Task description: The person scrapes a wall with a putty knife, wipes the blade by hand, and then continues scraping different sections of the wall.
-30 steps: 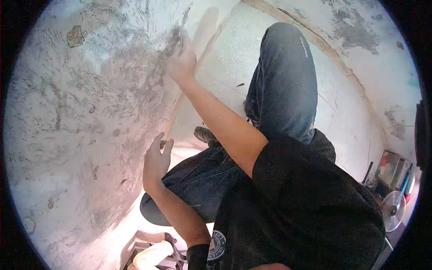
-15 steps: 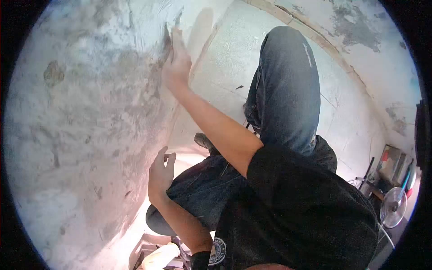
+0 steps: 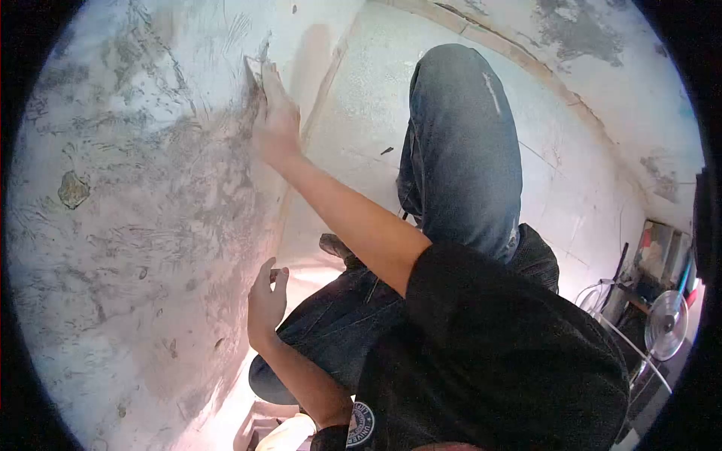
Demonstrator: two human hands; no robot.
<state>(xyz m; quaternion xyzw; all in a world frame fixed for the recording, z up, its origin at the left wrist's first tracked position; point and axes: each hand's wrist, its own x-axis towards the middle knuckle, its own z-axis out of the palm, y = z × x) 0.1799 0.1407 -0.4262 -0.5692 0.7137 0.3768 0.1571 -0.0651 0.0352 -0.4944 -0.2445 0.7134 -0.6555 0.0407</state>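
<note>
My right hand (image 3: 278,128) reaches up against the patchy plastered wall (image 3: 150,248), its fingers closed on what looks like a putty knife (image 3: 254,71). The thin, pointed blade lies against the wall, and the hand covers its handle. Some motion blur softens the hand. Lower down, my left hand (image 3: 267,304) hovers beside the wall above my bent knee, with fingers loosely curled and thumb apart. A small dark spot shows between its fingertips, too small to make out.
Pale floor tiles (image 3: 361,120) meet the wall beside my raised knee (image 3: 466,135). A small dark scrap (image 3: 387,150) lies on them. At the right stand a fan (image 3: 666,325) and a box (image 3: 658,252). A pale item (image 3: 289,434) sits at the bottom edge.
The whole view has shifted, so the wall and both knees appear a little further left or lower. My right hand stays at the wall with the blade; my left hand keeps its loose curl.
</note>
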